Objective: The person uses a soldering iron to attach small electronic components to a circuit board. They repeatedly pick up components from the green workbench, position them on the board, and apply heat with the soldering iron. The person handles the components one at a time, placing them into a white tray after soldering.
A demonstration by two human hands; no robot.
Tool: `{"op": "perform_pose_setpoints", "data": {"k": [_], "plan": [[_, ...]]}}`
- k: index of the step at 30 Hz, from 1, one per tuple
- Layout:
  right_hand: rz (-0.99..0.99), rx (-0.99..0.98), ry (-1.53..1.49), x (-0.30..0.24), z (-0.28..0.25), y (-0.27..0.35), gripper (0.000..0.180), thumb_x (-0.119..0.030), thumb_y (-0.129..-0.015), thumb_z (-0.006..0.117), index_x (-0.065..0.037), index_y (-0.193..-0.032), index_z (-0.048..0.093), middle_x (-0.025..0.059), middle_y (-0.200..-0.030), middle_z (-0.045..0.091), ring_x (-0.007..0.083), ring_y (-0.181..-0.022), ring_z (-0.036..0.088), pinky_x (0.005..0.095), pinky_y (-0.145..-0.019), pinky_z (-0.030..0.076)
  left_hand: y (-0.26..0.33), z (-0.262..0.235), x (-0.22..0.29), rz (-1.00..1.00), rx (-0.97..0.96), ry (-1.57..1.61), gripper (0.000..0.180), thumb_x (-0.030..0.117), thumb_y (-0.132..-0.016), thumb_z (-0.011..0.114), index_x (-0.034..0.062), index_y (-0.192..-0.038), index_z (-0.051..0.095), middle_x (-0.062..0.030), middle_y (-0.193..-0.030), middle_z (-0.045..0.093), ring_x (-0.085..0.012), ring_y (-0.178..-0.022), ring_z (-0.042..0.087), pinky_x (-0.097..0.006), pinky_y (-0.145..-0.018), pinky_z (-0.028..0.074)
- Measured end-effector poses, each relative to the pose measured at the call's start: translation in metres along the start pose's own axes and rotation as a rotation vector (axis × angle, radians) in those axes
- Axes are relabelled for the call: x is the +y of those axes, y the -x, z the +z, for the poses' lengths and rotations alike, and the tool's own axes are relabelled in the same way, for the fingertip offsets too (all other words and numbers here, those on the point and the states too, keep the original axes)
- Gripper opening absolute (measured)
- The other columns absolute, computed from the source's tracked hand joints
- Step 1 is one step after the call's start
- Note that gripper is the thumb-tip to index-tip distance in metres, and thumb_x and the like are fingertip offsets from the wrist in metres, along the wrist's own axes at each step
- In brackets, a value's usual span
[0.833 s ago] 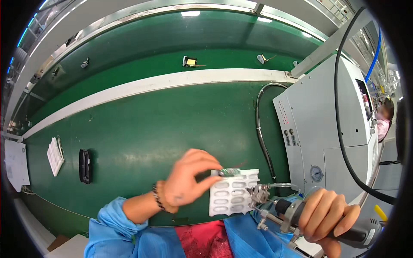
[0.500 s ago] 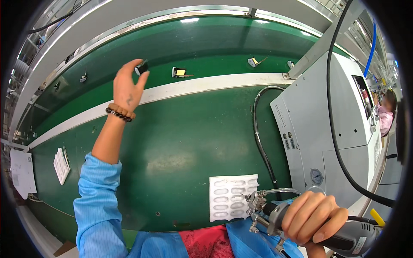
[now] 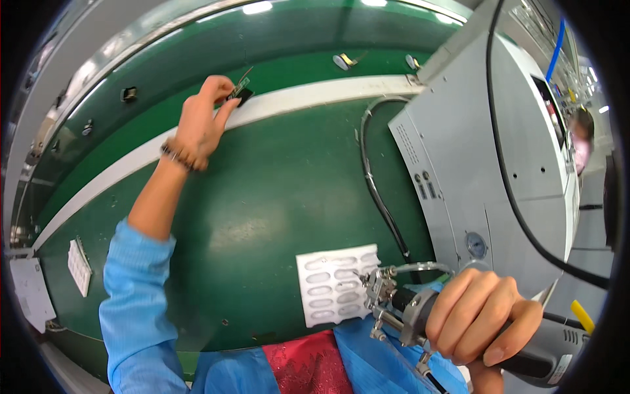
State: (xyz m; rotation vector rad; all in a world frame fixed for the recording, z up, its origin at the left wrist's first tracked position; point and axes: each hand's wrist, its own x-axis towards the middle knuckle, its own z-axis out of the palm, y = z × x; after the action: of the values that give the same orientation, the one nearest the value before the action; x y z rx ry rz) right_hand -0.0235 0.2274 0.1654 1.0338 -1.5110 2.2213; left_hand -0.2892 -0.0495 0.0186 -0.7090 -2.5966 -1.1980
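Note:
My left hand (image 3: 205,118) is over the white rail at the belt's near edge. Its thumb and fingers pinch a small electronic part (image 3: 243,95) with a green circuit board, a black piece and a thin wire sticking up. The fingers hide some of the part. At the lower right my right hand (image 3: 482,318) wraps round the grip of a grey-and-black power screwdriver (image 3: 531,358). Its metal nose, fed by a clear hose, reaches over the edge of a white tray (image 3: 321,290) with rows of oval hollows. Whether the nose touches the tray I cannot tell.
Several small parts lie on the green belt, among them a black-and-beige one (image 3: 129,94) and one with yellow (image 3: 344,61). A grey machine (image 3: 459,151) stands right, with black hoses. Another white tray (image 3: 79,268) lies far left. A person in pink is at far right.
My left hand has gone from over the belt to the rail and now pinches a part. The yellow-topped part beside it no longer shows there. The whole view has shifted; my right hand keeps its grip.

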Motion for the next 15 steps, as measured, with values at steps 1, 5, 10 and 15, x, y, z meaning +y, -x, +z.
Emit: {"op": "perform_pose_setpoints", "data": {"k": [1, 5, 10, 15], "plan": [[-0.001, 0.000, -0.028, 0.008, -0.005, 0.005, 0.039, -0.024, -0.084, 0.084, -0.006, -0.093, 0.051, 0.0060, -0.062, 0.060, 0.0155, -0.048, 0.060, 0.0276, -0.046, 0.053, 0.034, -0.004, 0.020, -0.009, -0.036, 0.040, 0.027, 0.005, -0.092, 0.069, -0.0001, -0.117, 0.060, -0.0183, -0.107, 0.072, -0.0288, -0.101, 0.071, -0.034, -0.088, 0.054], [-0.006, -0.031, 0.021, -0.001, -0.012, 0.012, 0.046, -0.036, -0.084, 0.082, -0.007, -0.102, 0.051, 0.0040, -0.066, 0.057, 0.0130, -0.050, 0.057, 0.0251, -0.047, 0.051, 0.122, 0.006, 0.113, 0.169, -0.211, 0.206, 0.025, 0.003, -0.085, 0.074, 0.0020, -0.109, 0.068, -0.0165, -0.103, 0.071, -0.0328, -0.088, 0.070, -0.038, -0.080, 0.056], [0.015, -0.114, 0.045, -0.017, -0.005, 0.003, 0.056, -0.048, -0.084, 0.078, -0.010, -0.113, 0.050, 0.0022, -0.079, 0.053, 0.0121, -0.058, 0.055, 0.0232, -0.051, 0.047, 0.177, 0.032, 0.147, 0.305, -0.225, 0.319, 0.030, 0.001, -0.081, 0.075, -0.0022, -0.110, 0.067, -0.0156, -0.107, 0.071, -0.0325, -0.097, 0.069, -0.041, -0.087, 0.054], [0.013, -0.044, 0.038, -0.010, 0.003, 0.000, 0.043, -0.034, -0.087, 0.077, -0.005, -0.104, 0.051, 0.0057, -0.072, 0.056, 0.0157, -0.053, 0.055, 0.0277, -0.047, 0.047, 0.191, 0.056, 0.148, 0.313, -0.204, 0.300, 0.033, 0.001, -0.078, 0.078, -0.0011, -0.110, 0.069, -0.0150, -0.109, 0.072, -0.0309, -0.099, 0.069, -0.040, -0.085, 0.056]]}}
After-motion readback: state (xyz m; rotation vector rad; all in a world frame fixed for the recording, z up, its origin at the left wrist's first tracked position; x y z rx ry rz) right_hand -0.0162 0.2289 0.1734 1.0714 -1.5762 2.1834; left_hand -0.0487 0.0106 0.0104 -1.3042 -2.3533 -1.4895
